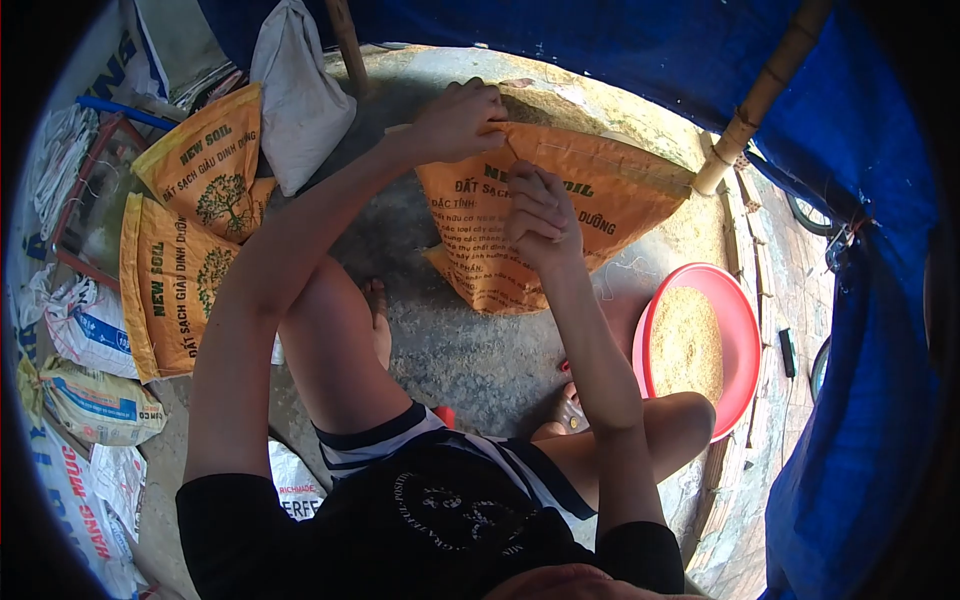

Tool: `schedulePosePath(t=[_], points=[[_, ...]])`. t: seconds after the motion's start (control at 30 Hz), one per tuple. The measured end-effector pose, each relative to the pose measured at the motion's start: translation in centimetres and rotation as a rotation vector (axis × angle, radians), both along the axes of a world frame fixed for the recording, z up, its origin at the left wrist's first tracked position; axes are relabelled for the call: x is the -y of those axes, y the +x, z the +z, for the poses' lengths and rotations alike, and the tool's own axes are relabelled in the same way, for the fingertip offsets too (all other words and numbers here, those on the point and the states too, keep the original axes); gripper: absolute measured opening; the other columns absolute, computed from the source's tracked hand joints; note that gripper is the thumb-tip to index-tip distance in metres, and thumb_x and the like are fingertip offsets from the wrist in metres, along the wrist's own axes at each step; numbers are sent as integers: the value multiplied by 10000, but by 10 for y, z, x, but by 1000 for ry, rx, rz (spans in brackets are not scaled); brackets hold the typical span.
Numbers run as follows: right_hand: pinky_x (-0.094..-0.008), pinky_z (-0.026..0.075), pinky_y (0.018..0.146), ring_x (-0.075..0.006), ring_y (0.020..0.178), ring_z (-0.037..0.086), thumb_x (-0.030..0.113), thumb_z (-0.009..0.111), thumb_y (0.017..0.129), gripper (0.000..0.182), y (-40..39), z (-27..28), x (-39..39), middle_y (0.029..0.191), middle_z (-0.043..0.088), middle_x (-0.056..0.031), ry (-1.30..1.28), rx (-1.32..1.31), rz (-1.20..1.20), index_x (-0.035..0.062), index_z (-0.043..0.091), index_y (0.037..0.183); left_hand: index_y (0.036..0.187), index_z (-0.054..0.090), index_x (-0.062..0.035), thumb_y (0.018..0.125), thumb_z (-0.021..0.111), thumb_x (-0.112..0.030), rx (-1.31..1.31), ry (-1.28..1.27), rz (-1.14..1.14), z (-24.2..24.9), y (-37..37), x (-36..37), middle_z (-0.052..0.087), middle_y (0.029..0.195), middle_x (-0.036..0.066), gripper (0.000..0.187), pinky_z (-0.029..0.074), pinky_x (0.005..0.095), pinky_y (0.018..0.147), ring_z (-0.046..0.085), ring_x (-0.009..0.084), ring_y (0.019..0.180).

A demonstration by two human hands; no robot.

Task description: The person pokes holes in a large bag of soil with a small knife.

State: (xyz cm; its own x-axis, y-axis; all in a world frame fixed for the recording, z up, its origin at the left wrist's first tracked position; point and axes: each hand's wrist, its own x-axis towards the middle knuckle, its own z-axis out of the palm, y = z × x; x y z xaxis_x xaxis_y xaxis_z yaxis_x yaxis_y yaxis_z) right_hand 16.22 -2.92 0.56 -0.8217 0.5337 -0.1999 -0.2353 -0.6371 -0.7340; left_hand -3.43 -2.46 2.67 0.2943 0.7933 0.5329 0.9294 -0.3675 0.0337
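Note:
An orange printed soil sack (pixel 590 190) stands in front of me, its top edge folded flat with a line of stitching along it. My left hand (pixel 460 122) is closed on the sack's top left corner. Just below and to the right of it, my right hand (pixel 541 215) is closed in front of the sack's printed face. A thin strand (pixel 512 148) runs from near the corner to the right hand's fingertips; whether it is string or something stiffer is too small to tell.
To the right sits a pink basin (pixel 742 350) holding yellowish grain (pixel 688 345). More orange sacks (pixel 185 280) and a white sack (pixel 298 95) are at the left. A bamboo pole (pixel 765 95) and blue tarp (pixel 640 50) bound the far side.

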Motion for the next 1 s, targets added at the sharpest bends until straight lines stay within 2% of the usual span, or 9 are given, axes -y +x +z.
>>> schedulePosePath(t=[0.2,0.27,0.3,0.5,0.57,0.67,0.8,0.87,1.0], points=[[-193,310,283,-76,349,369,237,369,927,217,-2,-4,3,509,345,2,-157,-186,-26,53,474,880,936,512,-9,793,551,-109,-89,-27,40,-2,22,1,455,936,101,179,455,384,689,531,260,812],[-235,346,332,-100,396,387,245,393,906,191,-3,-6,7,546,403,-7,752,430,-178,76,482,906,987,487,10,787,540,-84,-131,-49,41,-6,23,0,462,1004,129,228,470,387,728,541,284,878],[-235,346,332,-100,396,387,245,393,906,191,-1,-5,5,546,403,-7,753,430,-182,76,482,906,1038,462,30,781,530,-58,-172,-70,42,-8,23,-1,469,1071,156,281,485,390,767,551,307,944],[-235,359,320,-108,393,430,250,361,914,259,13,-6,-14,529,397,-24,-78,21,65,26,484,876,930,442,-11,848,467,-73,171,-100,-56,-5,24,0,479,928,142,106,421,418,723,523,322,855],[-200,341,299,-85,378,400,227,344,919,257,8,-24,-13,541,394,-18,-768,-895,341,6,468,876,939,435,-12,847,463,-69,198,-124,-53,-6,26,1,482,904,148,112,408,424,732,517,329,860],[-169,310,281,-67,370,346,199,349,916,227,8,-28,-17,565,391,-6,-925,-1012,461,8,461,870,940,433,-9,842,467,-73,207,-142,-57,-7,26,3,486,882,154,122,394,433,745,509,335,868],[-194,327,294,-77,371,352,211,379,906,209,5,-20,-9,598,414,-14,-745,-831,316,19,458,878,935,463,-1,829,499,-112,139,-229,-101,3,20,6,492,885,158,157,394,437,756,509,341,884],[-216,349,328,-92,367,355,219,405,894,198,1,-3,2,627,450,-30,-535,-275,14,29,450,928,941,474,-1,819,521,-126,147,-209,-126,-6,18,6,500,897,161,181,394,436,758,511,341,891],[-239,371,363,-110,378,398,192,414,887,220,-5,-4,8,677,504,-61,-127,-105,-97,24,423,1028,949,495,3,788,578,-143,169,-280,-69,-2,23,14,529,891,176,233,403,434,746,521,350,882]])
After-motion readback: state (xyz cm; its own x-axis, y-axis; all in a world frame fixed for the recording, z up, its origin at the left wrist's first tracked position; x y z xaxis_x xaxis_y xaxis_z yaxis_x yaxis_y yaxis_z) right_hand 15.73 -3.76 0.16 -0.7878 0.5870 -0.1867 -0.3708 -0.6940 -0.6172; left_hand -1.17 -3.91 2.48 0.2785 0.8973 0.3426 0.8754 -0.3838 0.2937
